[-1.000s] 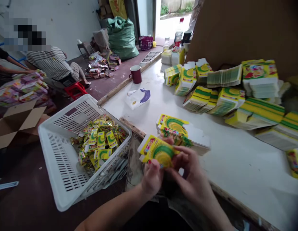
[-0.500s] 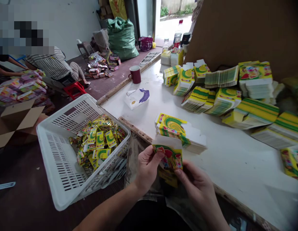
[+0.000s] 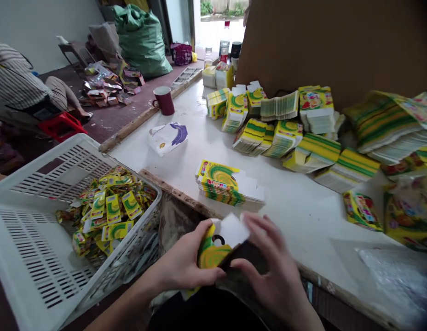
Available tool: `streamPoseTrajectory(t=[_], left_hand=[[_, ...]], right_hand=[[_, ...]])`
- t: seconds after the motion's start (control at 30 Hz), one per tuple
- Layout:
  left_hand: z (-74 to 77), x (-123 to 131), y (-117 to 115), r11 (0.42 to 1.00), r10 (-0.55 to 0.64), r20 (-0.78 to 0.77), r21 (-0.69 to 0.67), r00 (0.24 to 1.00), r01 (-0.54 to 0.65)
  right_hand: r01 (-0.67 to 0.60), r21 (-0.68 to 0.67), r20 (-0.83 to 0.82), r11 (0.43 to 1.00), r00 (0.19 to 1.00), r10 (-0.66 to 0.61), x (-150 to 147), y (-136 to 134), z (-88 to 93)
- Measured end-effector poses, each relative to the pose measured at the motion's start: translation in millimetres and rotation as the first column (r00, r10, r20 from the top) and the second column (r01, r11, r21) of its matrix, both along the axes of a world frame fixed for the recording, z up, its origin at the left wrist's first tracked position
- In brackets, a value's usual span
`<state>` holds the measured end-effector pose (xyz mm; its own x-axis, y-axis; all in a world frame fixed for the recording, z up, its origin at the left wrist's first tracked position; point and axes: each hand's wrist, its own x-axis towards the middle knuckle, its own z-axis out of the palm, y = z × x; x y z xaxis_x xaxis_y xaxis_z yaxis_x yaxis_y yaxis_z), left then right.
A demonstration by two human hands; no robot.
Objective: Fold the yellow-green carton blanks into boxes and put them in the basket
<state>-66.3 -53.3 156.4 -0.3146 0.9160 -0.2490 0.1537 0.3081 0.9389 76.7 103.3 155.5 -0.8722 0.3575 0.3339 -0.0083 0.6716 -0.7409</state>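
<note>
The left hand (image 3: 186,262) clamps a yellow carton (image 3: 213,256) by the table (image 3: 296,225); the right hand (image 3: 274,264), blurred, has thumb and fingers apart beside the carton's white flap (image 3: 233,230). A carton stack (image 3: 218,181) lies beyond; a white basket (image 3: 11,225) stands leftward.

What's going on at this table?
Someone's left hand grips a yellow-green carton, while their right hand is spread at its white flap; whether it touches is too blurred to tell. A stack of similar flat cartons lies just beyond on the table, with more piles behind. To the left, a white basket holds a heap of small yellow packets. Further off, another person in stripes sits low.
</note>
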Motion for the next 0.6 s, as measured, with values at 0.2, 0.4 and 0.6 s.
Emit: streamPoseTrajectory(t=[0.2, 0.4, 0.6], left_hand=[[-7.3, 18, -5, 0.971, 0.045, -0.285, 0.236, 0.958, 0.025], [-14.4, 30, -4, 0.961, 0.13, -0.471, 0.278, 0.872, 0.007], [-8.1, 24, -2, 0.998, 0.05, -0.318, 0.043, 0.947, -0.038]], right_hand=[[0.051, -0.774, 0.042, 0.631, 0.999, -0.028, 5, -27, -12.0], [-0.082, -0.938, 0.02, 0.336, 0.957, 0.29, -13, -30, -13.2], [-0.16, -0.802, 0.032, 0.576, 0.951, 0.309, -9, -26, -12.7]])
